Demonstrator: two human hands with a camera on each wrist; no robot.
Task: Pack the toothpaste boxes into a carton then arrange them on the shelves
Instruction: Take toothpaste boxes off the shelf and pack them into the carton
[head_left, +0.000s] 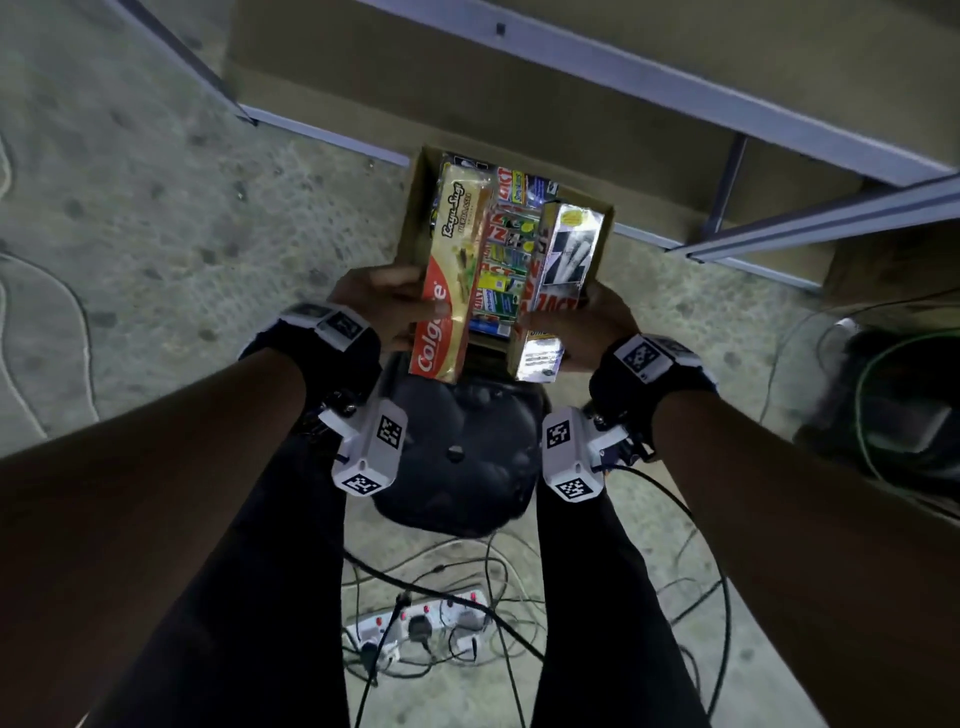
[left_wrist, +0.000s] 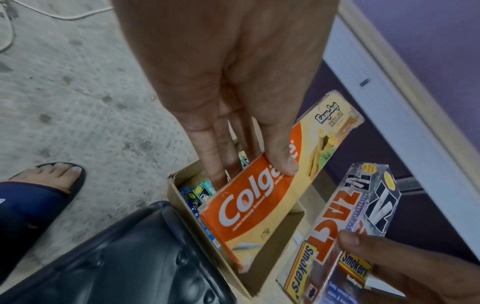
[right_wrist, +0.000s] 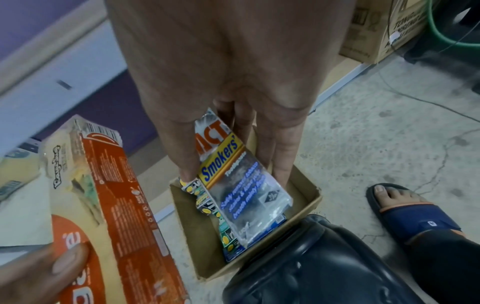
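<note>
A brown carton (head_left: 415, 208) sits on the floor in front of a black stool, packed with several small toothpaste boxes (head_left: 506, 249). My left hand (head_left: 384, 306) grips a long orange and yellow Colgate pack (head_left: 454, 270) above the carton's left side, thumb on its face (left_wrist: 281, 162). My right hand (head_left: 592, 332) grips a silver and red Zact Smokers' pack (head_left: 558, 280) over the right side; in the right wrist view this pack (right_wrist: 246, 185) tilts above the carton (right_wrist: 309, 203).
A metal shelf frame (head_left: 649, 78) with cardboard on it stands just beyond the carton. A black stool seat (head_left: 457, 457) lies between my legs. A power strip (head_left: 421, 623) and loose cables lie on the floor. Sandalled feet (right_wrist: 405, 207) flank the stool.
</note>
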